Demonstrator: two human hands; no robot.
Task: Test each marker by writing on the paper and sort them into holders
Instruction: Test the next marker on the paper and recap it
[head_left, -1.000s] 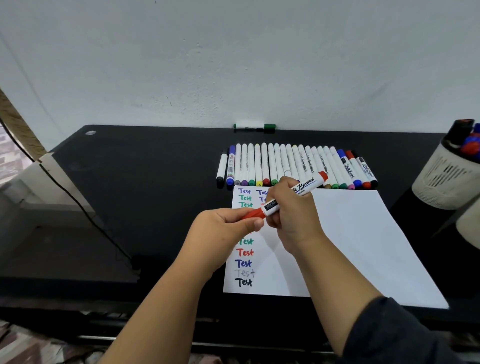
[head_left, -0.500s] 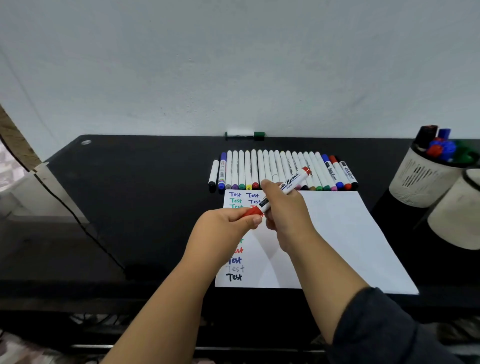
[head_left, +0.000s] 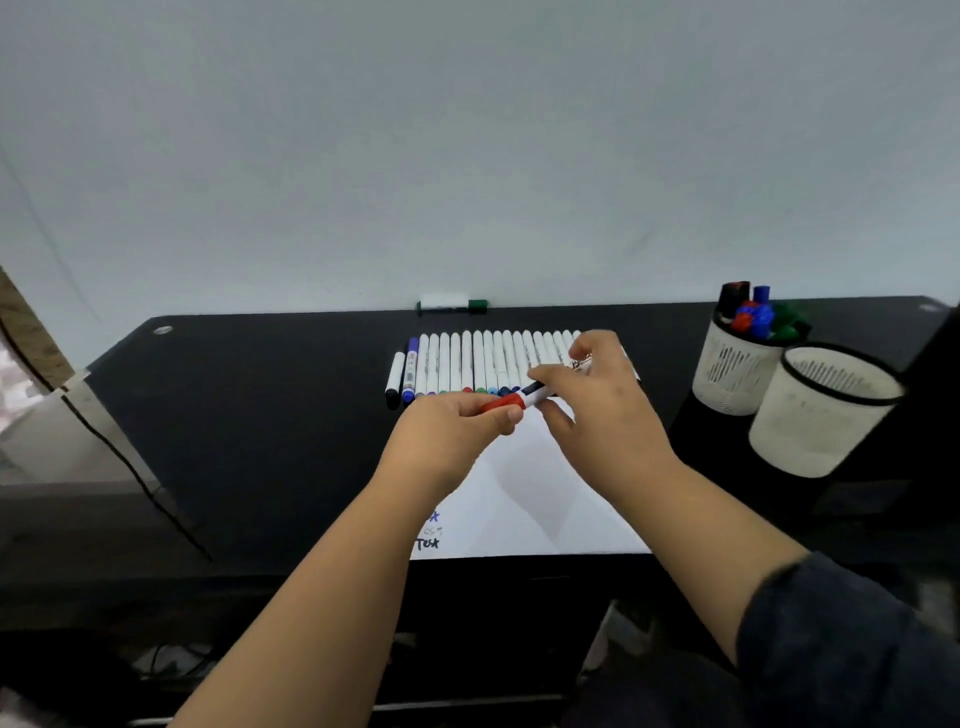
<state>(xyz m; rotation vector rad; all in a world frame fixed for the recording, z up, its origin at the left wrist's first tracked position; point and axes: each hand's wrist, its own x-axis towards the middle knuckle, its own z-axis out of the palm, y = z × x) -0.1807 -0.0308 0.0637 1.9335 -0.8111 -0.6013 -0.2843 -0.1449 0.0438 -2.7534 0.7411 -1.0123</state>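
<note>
Head view shows both hands meeting over the paper, joined on one red marker. Left hand pinches the red cap between thumb and curled fingers; right hand wraps the white barrel, which slants up and away toward the row of markers. Cap and barrel look touching, though whether the cap is fully seated cannot be told.

My reading is that this is the capping or uncapping step (which of the two, one frame cannot settle). To do it well, keep the pull or push straight along the barrel, with the cap hand still and the barrel hand doing the travel, so that the tip does not scrape the cap's rim. Stay above the paper rather than the row, since a slip there would scatter the lined-up markers. If capping, press until it seats, then carry it to a holder at the right: the far holder already has markers standing in it, and the near holder shows none from this angle.

Readable writing is scant. At the paper's near left corner "Test" stands in black, with a fainter grey word and a blue scrap above it, mostly hidden by the left arm. Print on the barrel is blurred and covered by fingers. One green-capped marker lies apart by the wall.
</note>
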